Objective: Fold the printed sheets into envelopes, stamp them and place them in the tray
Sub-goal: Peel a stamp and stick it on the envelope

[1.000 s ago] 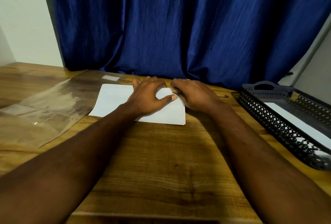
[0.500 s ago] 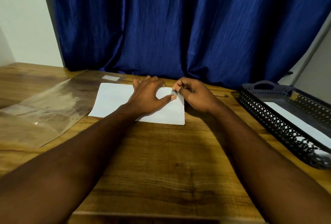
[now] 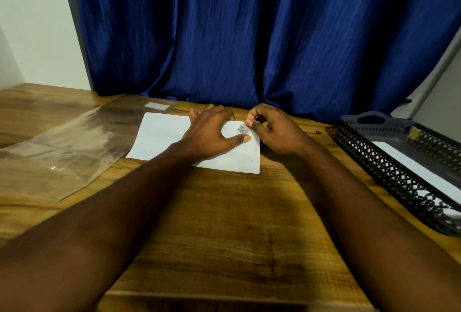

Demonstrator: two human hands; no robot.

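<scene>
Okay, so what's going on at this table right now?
A person is stamping a folded envelope on the wooden table. The left hand presses flat on it to steady it, while the right hand pinches a small stamp at its far right corner. Whether the stamp is stuck down cannot be told. A black mesh tray to the right already holds a second white envelope, and a clear plastic bag lies to the left.

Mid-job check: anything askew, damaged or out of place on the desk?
Nothing serious. The envelope lies flat under the left hand; the right hand pinches the stamp at its far right corner. One small dark item lies loose beside the tray, too small to identify.
</scene>
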